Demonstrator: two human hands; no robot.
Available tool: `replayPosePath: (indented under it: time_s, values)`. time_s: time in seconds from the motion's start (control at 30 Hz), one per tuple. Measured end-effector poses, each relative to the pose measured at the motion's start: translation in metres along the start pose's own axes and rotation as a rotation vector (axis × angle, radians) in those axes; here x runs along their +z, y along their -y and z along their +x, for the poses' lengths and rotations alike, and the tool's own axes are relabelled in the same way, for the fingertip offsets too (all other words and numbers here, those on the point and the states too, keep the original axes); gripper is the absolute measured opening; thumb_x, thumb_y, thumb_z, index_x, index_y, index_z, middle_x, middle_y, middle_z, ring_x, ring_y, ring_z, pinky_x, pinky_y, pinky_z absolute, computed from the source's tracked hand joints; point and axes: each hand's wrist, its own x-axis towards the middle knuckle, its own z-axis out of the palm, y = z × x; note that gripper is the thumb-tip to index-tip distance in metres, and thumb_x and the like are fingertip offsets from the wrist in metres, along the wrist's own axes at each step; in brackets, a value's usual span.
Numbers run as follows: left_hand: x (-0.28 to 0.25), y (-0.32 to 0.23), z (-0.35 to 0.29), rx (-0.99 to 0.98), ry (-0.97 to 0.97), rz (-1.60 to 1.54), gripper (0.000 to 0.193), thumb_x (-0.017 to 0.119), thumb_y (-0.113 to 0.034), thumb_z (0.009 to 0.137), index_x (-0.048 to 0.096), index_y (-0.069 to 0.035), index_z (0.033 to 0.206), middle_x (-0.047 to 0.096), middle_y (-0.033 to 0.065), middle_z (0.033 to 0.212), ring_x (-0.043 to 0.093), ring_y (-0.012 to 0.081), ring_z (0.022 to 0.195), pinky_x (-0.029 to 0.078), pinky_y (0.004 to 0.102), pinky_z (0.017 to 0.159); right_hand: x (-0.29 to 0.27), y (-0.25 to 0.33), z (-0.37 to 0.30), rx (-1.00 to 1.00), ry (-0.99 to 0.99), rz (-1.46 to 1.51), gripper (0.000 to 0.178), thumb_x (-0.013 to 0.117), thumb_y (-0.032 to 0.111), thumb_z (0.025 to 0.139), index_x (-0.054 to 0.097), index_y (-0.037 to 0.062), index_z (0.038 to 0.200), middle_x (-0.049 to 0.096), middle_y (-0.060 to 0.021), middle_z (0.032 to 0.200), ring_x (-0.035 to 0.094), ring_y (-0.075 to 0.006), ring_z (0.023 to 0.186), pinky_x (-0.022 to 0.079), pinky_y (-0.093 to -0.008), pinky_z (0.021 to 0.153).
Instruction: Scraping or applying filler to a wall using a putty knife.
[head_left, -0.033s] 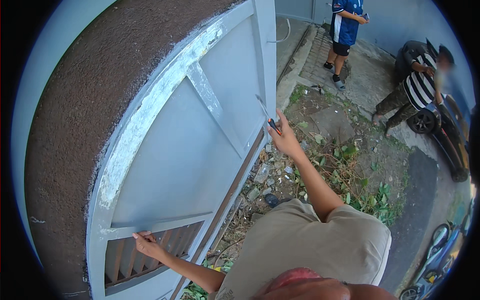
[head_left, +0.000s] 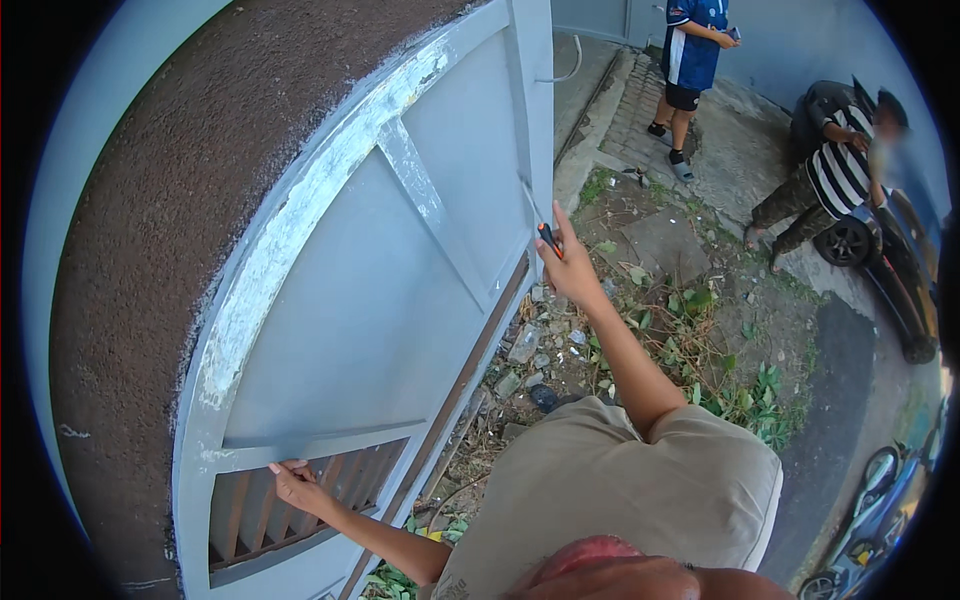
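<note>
Before me stands a grey painted door (head_left: 350, 320) with an arched edge strip (head_left: 275, 260), whose paint is patchy and whitish. My right hand (head_left: 570, 268) holds a tool that looks like a scraper (head_left: 549, 240), by its black and orange handle. Its thin metal blade points up and away, close to the door's upright far stile (head_left: 530, 110); whether they touch I cannot tell. Lower down, my left hand (head_left: 297, 487) has its fingers curled over the cross rail (head_left: 330, 446), just above a slatted opening (head_left: 290, 510).
Rough brown wall (head_left: 110, 330) borders the door. Rubble (head_left: 525, 345) and leafy plants (head_left: 690, 310) cover the ground on my right. Two people, one in a blue shirt (head_left: 707, 60) and one in a striped shirt (head_left: 842, 170), stand beyond, near a dark car (head_left: 895, 280). A motorcycle (head_left: 865, 530) is lower right.
The scraper has turned slightly in my right hand, its blade now more edge-on and closer to the stile. My left hand stays in place.
</note>
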Motion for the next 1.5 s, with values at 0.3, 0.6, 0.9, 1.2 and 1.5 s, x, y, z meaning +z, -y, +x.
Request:
replayPosePath:
  time_s: [0.3, 0.6, 0.9, 1.2, 1.5]
  values:
    - [-0.09, 0.039, -0.062, -0.174, 0.071, 0.002, 0.059, 0.047, -0.043, 0.109, 0.056, -0.005, 0.065, 0.034, -0.0029, 0.051, 0.028, 0.0052, 0.047, 0.018, 0.0256, 0.046, 0.04, 0.136, 0.06, -0.156, 0.075, 0.145, 0.075, 0.051, 0.007, 0.091, 0.028, 0.018, 0.161, 0.054, -0.0035, 0.084, 0.055, -0.0111, 0.059, 0.06, -0.0327, 0.052]
    - [-0.138, 0.035, -0.068, -0.179, 0.063, 0.023, 0.059, 0.047, -0.042, 0.109, 0.054, -0.004, 0.064, 0.033, -0.0037, 0.051, 0.027, 0.0045, 0.047, 0.017, 0.0255, 0.046, 0.126, 0.168, 0.075, -0.177, 0.09, 0.199, 0.077, 0.06, 0.026, 0.097, 0.022, 0.0134, 0.163, 0.052, -0.006, 0.082, 0.049, -0.0126, 0.049, 0.043, -0.0307, 0.04]
    - [-0.112, 0.02, -0.048, -0.11, 0.117, -0.007, 0.059, 0.049, -0.039, 0.109, 0.056, -0.001, 0.064, 0.037, -0.0025, 0.052, 0.027, 0.0046, 0.048, 0.017, 0.0257, 0.047, 0.144, 0.185, 0.075, -0.124, 0.049, 0.275, 0.064, 0.046, 0.039, 0.108, 0.023, 0.0147, 0.162, 0.049, -0.0052, 0.076, 0.048, -0.0141, 0.044, 0.046, -0.0312, 0.039]
    - [-0.059, -0.007, -0.032, 0.011, 0.227, -0.038, 0.061, 0.048, -0.037, 0.109, 0.059, 0.001, 0.063, 0.042, -0.0013, 0.051, 0.031, 0.0047, 0.047, 0.019, 0.0256, 0.047, 0.159, 0.184, 0.078, -0.142, -0.019, 0.234, 0.059, 0.042, 0.034, 0.109, 0.025, 0.0107, 0.161, 0.05, -0.004, 0.067, 0.05, -0.0158, 0.043, 0.048, -0.0348, 0.04]
    - [-0.04, -0.002, -0.025, 0.085, 0.342, 0.04, 0.061, 0.05, -0.038, 0.109, 0.061, 0.002, 0.064, 0.045, -0.0011, 0.053, 0.034, 0.005, 0.05, 0.021, 0.0262, 0.049, 0.153, 0.175, 0.084, -0.156, -0.02, 0.209, 0.059, 0.042, 0.036, 0.11, 0.027, 0.0114, 0.161, 0.044, -0.0013, 0.064, 0.048, -0.0137, 0.041, 0.044, -0.0326, 0.037]
